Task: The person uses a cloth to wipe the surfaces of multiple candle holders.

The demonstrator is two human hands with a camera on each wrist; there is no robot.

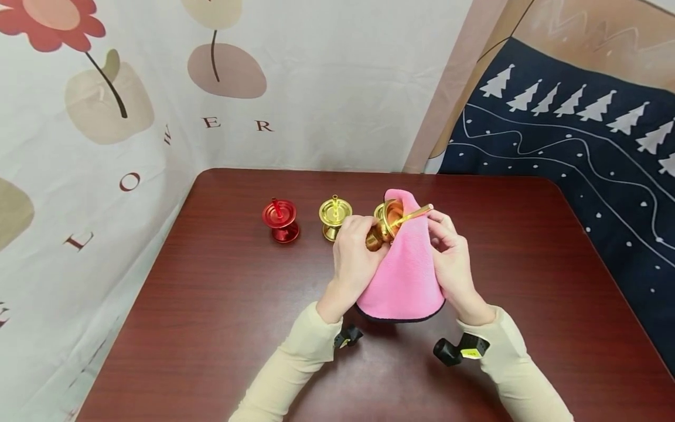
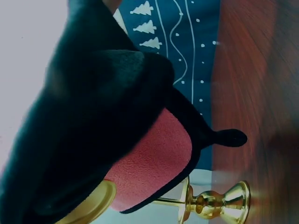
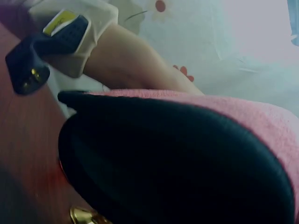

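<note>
My left hand grips a gold candlestick by its lower part, tilted so that its dish and long spike point up and right. My right hand holds a pink cloth with black edging against the dish, its fingers partly behind the cloth. In the left wrist view the cloth's dark side covers much of the frame, with a gold dish below it. The right wrist view shows the cloth's dark side too, hiding the fingers.
On the brown table, a red candlestick and a gold candlestick stand upright left of my hands. Printed white fabric hangs behind the table, and a navy cloth with white trees is at the right.
</note>
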